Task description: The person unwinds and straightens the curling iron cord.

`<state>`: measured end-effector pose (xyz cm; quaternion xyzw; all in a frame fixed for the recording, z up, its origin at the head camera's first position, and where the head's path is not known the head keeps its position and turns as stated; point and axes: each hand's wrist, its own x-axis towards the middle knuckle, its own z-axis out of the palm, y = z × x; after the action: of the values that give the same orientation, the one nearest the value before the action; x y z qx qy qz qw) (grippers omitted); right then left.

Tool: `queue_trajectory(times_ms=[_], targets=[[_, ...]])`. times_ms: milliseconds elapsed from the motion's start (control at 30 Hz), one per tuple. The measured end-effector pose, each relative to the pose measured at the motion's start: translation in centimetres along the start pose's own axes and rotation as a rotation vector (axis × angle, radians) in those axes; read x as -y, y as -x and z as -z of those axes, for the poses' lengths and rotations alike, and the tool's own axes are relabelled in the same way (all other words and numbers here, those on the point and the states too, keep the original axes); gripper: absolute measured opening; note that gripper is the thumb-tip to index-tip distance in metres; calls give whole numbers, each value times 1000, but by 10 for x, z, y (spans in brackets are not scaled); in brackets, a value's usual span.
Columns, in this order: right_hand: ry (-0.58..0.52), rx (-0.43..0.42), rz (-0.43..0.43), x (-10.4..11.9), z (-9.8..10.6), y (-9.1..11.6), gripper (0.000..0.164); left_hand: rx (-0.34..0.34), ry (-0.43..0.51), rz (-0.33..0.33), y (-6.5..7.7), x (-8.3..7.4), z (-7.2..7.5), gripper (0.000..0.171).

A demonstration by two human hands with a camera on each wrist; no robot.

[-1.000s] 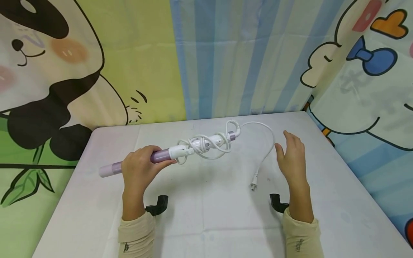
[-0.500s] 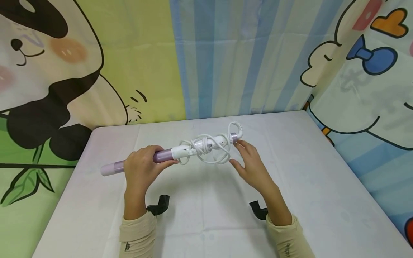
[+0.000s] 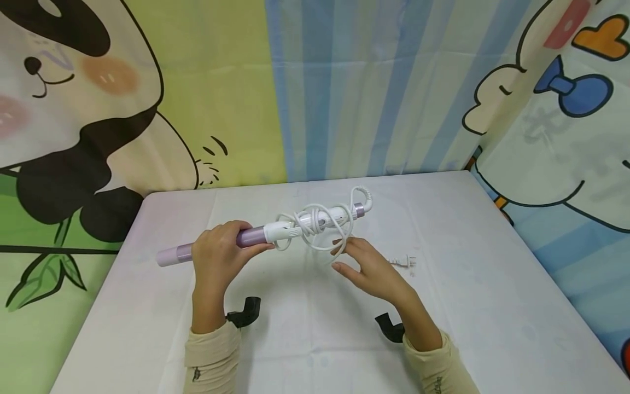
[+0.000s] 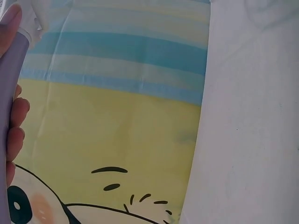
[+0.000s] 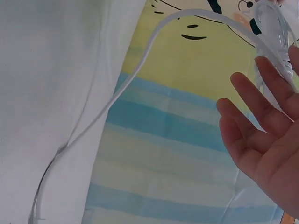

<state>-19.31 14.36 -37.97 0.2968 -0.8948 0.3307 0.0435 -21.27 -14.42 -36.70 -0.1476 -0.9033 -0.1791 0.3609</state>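
My left hand (image 3: 219, 257) grips a curling iron (image 3: 252, 237) by its purple section, above the table. The iron tilts slightly, its pale purple end toward the left and its white handle toward the right. A white cord (image 3: 311, 220) is wound in loops around that handle. At the lower right of these loops is my right hand (image 3: 371, 269), fingers spread and relaxed, with fingertips right at a loop. The plug (image 3: 406, 262) shows just beyond the right hand. In the right wrist view, a length of cord (image 5: 135, 70) arcs away from the open fingers and down toward the white cloth.
A white cloth covers the table (image 3: 315, 339). Behind it hangs a striped and yellow curtain (image 3: 334, 93) with cartoon animals, and another printed curtain (image 3: 556, 148) stands on the right. Black curved pieces (image 3: 244, 312) stick out near both wrists.
My right hand has come in from the right to the iron's handle end, then slid down and left to a cord loop. The plug has shifted rightward. The left hand keeps its grip.
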Motion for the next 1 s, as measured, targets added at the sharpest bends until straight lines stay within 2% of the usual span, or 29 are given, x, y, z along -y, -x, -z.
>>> queue_trajectory(times_ms=[100,300,567,1000], targets=[[-27,-33,-22,4,1,0,20,4,-2,-2,0,0,0,57],[-27,-103,-13,10,8,4,11,10,1,-6,0,0,-1,56],[-30,-218,-8,7,20,9,5,35,17,-25,1,0,-2,54],[-2,-377,-186,-9,44,20,11,126,35,-37,1,0,0,53]])
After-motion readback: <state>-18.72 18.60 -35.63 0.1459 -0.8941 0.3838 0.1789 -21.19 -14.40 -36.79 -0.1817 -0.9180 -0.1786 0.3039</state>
